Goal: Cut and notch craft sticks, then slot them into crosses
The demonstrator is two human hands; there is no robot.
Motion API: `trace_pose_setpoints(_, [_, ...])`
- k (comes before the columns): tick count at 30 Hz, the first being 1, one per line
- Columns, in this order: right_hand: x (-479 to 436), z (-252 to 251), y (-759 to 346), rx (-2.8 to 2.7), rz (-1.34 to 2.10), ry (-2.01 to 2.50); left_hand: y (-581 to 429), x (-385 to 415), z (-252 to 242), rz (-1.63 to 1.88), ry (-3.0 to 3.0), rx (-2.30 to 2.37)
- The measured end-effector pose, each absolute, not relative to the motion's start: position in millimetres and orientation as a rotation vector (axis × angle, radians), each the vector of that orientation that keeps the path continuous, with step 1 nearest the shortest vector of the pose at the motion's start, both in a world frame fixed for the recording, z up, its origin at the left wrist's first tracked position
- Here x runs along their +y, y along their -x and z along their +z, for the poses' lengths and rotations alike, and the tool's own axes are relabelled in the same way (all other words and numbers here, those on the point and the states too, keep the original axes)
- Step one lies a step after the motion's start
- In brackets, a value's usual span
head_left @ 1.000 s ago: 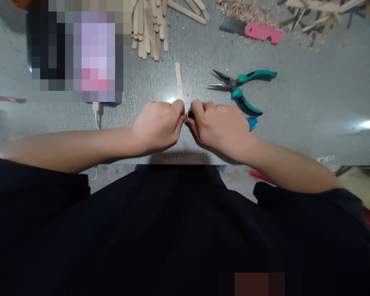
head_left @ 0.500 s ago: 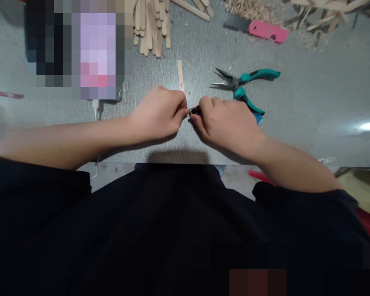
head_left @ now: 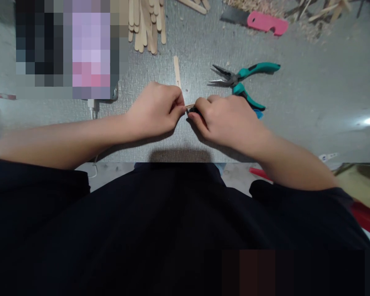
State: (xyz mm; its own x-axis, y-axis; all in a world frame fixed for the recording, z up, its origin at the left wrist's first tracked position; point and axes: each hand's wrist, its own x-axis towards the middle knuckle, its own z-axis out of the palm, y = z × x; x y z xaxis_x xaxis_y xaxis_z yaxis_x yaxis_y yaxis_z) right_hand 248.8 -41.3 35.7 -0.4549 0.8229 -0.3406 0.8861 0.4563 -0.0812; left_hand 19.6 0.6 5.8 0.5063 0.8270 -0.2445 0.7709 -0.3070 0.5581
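My left hand is closed, pinching a thin light wooden strip between thumb and forefinger. My right hand wraps around what looks like a utility knife; its dark front end and thin blade meet the strip between both hands. Most of the knife is hidden in the palm, and a blue piece shows behind the hand, perhaps its rear end. Beyond my left fingers a craft stick with a small hole points away from me, its near end hidden by the hand.
Teal-handled needle-nose pliers lie spread beyond my right hand. Farther back are a pink-handled blade, wood shavings and a pile of craft sticks. A blurred-out device with a white cable rests at the left.
The view has shifted slightly, so the table items sit a little higher and to the left. Both hands keep their grips, with slightly more of the strip showing between them.
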Motion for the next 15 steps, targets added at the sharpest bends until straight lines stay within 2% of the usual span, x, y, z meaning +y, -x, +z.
trace_pose_setpoints(15, [-39.3, 40.1, -245.5, 2.431, -0.396, -1.445, -20.4, -3.4, 6.2, 0.056, -2.161, 1.308])
